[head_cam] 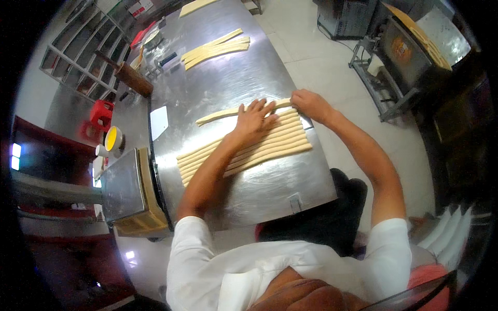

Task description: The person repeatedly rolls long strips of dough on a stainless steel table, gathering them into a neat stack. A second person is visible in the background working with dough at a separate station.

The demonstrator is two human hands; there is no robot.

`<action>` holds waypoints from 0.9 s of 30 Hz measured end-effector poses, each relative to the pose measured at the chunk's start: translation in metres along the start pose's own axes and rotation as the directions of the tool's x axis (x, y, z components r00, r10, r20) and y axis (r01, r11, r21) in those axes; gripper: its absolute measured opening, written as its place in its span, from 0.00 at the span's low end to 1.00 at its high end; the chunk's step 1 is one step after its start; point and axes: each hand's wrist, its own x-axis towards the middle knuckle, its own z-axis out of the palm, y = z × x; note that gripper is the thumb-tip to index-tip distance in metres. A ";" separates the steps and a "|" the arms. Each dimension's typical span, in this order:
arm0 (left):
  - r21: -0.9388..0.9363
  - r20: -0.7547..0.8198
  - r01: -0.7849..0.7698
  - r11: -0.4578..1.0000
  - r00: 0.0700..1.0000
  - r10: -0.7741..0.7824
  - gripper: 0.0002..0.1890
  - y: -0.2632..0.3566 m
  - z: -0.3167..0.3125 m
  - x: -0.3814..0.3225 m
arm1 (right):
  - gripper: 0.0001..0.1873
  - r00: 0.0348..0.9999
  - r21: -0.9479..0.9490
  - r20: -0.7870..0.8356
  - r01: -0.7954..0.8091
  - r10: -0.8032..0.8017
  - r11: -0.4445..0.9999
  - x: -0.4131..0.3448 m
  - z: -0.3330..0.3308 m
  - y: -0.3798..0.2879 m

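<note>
On a stainless steel worktable lies a row of several pale dough ropes, side by side and touching. Just beyond the row, a single dough strip runs across the table, apart from it at its left part. My left hand lies palm down with fingers apart, its fingertips over this strip and its palm over the row. At the table's right edge, my right hand pinches the strip's right end. My left hand and forearm hide parts of the strip and row.
Farther up the table lie more dough strips and a dough sheet. To the left are a white scraper, a wooden rolling pin and a bowl of yellow contents. A metal-topped box borders the near left. Machinery stands right.
</note>
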 end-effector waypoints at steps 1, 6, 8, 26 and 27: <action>-0.041 -0.037 -0.007 0.999 0.999 0.006 0.30 -0.014 -0.003 -0.006 | 0.07 1.000 0.015 0.000 0.022 -0.022 1.000 -0.001 -0.002 -0.001; -0.041 -0.292 0.046 0.998 0.955 -0.056 0.12 -0.089 -0.020 -0.045 | 0.14 0.940 0.261 0.092 -0.341 0.329 0.903 0.003 -0.012 -0.003; -0.060 -0.306 0.127 0.990 0.942 -0.139 0.07 -0.104 -0.028 -0.057 | 0.15 0.926 0.246 0.084 -0.377 0.367 0.893 0.018 -0.009 -0.008; 0.023 -0.267 0.184 0.983 0.948 -0.172 0.04 -0.160 -0.039 -0.146 | 0.15 0.920 -0.061 0.353 -0.158 0.169 0.986 0.086 0.010 -0.066; 0.013 -0.280 0.188 0.982 0.944 -0.177 0.04 -0.162 -0.036 -0.150 | 0.15 0.920 -0.006 0.357 -0.175 0.165 0.985 0.092 0.016 -0.072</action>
